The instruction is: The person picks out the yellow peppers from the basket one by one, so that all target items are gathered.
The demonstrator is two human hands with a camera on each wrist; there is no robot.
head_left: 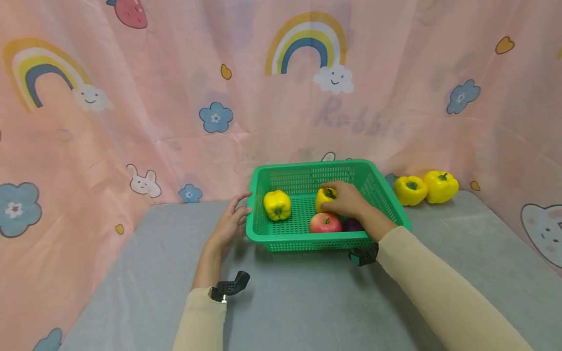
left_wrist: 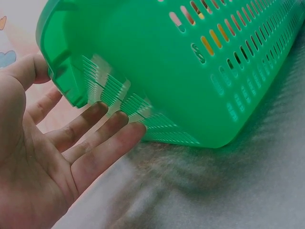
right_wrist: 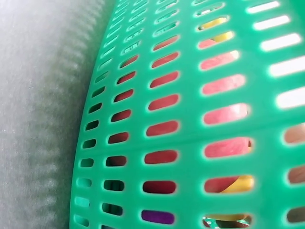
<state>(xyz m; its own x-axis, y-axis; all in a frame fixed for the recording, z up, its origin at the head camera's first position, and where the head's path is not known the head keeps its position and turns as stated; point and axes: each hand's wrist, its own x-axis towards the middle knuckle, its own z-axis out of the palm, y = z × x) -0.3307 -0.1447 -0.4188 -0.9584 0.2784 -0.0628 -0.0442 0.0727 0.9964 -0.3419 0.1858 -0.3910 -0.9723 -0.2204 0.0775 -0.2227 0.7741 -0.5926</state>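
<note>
A green plastic basket [head_left: 307, 238] with slotted walls stands on the table. My left hand [head_left: 228, 222] is at its left end, fingers mostly straight; in the left wrist view the thumb lies by the rim and the fingertips [left_wrist: 136, 130] are against or close to the end wall. Inside the basket, my right hand [head_left: 347, 199] grips a yellow bell pepper [head_left: 322, 201] between thumb and fingers. Another yellow bell pepper [head_left: 277, 205] sits at the left inside. A red apple [head_left: 326, 223] and a dark purple round thing [head_left: 352, 224], partly hidden, lie near the front wall.
Two yellow bell peppers, one nearer [head_left: 410, 191] and one farther right [head_left: 441, 187], sit side by side on the grey tabletop [head_left: 281, 302], right of the basket. A pink patterned curtain [head_left: 175, 97] hangs behind the table.
</note>
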